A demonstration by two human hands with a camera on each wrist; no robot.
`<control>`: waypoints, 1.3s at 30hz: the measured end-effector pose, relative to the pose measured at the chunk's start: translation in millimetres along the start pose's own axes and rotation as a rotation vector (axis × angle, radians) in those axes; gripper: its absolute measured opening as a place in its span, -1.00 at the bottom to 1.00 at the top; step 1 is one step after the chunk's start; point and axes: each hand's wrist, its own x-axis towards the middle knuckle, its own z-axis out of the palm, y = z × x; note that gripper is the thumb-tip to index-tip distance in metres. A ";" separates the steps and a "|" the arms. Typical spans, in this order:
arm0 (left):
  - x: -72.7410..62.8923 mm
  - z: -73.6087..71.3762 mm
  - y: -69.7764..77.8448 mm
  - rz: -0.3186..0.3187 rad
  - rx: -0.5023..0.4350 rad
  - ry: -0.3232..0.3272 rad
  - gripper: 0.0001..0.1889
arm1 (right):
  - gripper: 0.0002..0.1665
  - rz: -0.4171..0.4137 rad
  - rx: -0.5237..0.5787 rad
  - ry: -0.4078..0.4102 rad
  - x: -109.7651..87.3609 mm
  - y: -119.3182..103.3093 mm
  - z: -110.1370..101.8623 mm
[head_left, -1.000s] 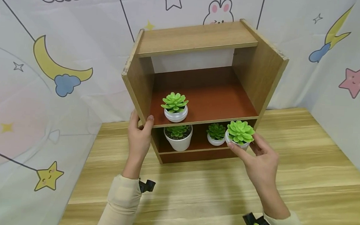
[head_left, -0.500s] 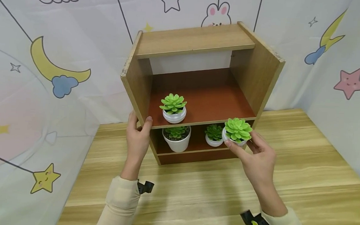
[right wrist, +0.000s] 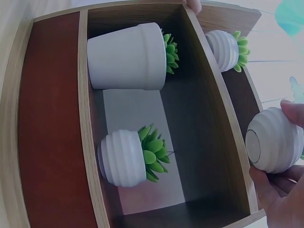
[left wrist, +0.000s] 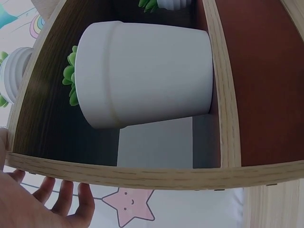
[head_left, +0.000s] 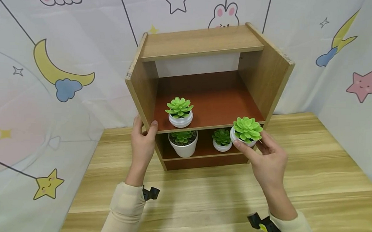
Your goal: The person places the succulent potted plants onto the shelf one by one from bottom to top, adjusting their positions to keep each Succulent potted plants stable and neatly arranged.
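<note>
A small wooden shelf unit point(head_left: 206, 85) has two levels. My left hand point(head_left: 142, 143) grips its left side panel, thumb at the front where the middle board meets it, fingers on the outside. Between thumb and fingers, my right hand point(head_left: 269, 161) holds a potted succulent point(head_left: 247, 129) by its ribbed white pot, in front of the middle board's right end. The right wrist view shows this pot's underside point(right wrist: 256, 146). Another small succulent point(head_left: 180, 113) stands on the middle board, near the left. Below are a larger white plant pot point(head_left: 185, 149) and a small succulent point(head_left: 222, 140).
The unit stands on a wood-grain table point(head_left: 201, 203), near a white patterned cloth backdrop point(head_left: 109, 19) behind and at both sides. Its side panels rise above the upper board point(head_left: 205, 40). The middle board's front edge point(head_left: 210, 127) overhangs the lower level.
The right hand has raised the potted succulent slightly, to about the height of the middle board's edge. The left hand keeps its grip on the side panel. The head view shifted a little.
</note>
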 end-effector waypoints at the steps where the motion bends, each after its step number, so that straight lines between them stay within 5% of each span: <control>1: 0.3 -0.1 0.1 0.002 0.001 -0.001 -0.49 | -0.41 -0.003 0.001 -0.003 0.3 -0.2 0.3; 28: 1.6 -1.6 0.7 0.010 0.000 0.003 -0.50 | -0.38 -0.040 0.043 0.014 12.7 -8.7 10.5; 39: 0.1 -0.5 3.2 -0.004 0.001 0.009 -0.52 | -0.34 0.032 0.120 0.019 21.7 -12.5 17.0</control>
